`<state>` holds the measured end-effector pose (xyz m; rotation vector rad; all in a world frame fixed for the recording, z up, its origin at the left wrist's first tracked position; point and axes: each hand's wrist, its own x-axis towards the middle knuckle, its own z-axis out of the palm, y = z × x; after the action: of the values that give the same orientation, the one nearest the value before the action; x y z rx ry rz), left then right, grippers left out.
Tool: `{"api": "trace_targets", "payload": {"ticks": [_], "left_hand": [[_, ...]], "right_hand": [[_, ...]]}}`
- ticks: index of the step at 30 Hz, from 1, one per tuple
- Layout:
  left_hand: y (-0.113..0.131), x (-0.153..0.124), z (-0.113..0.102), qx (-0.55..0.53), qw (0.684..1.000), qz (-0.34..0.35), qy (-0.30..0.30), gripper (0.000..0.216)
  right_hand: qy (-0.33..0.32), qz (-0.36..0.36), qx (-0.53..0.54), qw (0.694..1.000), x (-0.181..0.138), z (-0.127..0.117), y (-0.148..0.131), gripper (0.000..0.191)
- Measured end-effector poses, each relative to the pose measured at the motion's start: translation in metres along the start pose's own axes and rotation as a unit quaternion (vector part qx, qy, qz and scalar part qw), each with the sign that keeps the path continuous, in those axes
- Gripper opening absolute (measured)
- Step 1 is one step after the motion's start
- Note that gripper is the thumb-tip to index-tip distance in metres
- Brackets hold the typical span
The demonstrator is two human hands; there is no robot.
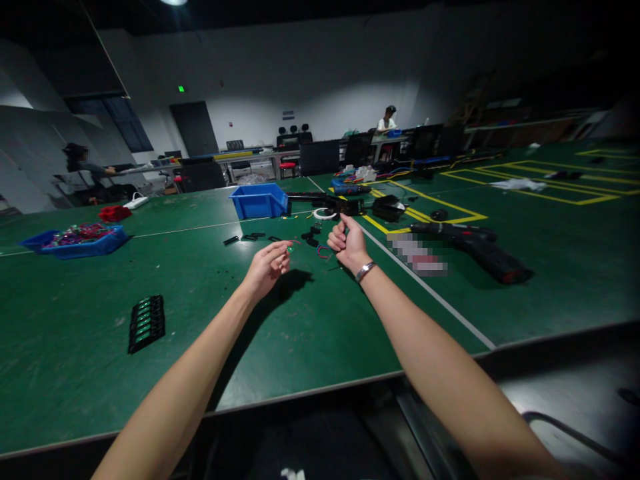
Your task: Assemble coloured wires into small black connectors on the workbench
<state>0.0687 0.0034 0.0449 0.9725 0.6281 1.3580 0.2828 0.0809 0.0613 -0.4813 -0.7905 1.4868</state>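
Observation:
My left hand (270,267) is pinched closed around a small green piece with a thin red wire (295,242), which looks like a wired circuit board. To its right, my right hand (349,245) is raised with its fingers curled together; whatever they hold, if anything, is too small to make out. A white ring (324,213) lies just beyond the right fingertips. Between the hands are small black parts (314,233) and a red and blue wire (324,251). A black holder with green boards in a row (147,323) lies at the left on the green table (200,373).
A blue bin (259,201) stands ahead, with small black strips (250,237) before it. At the left is a blue tray (90,248) of coloured wires. A black power tool (475,247) lies at the right. Two people sit at far tables.

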Motion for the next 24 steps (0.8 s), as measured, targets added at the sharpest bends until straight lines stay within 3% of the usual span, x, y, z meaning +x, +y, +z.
{"api": "trace_targets", "payload": {"ticks": [24], "left_hand": [[-0.0019,0.0002,-0.0006,0.022,1.0,-0.004,0.003,0.036]], "right_hand": [[-0.004,-0.005,0.007,1.0,0.0021,-0.0011,0.0014,0.041]]}}
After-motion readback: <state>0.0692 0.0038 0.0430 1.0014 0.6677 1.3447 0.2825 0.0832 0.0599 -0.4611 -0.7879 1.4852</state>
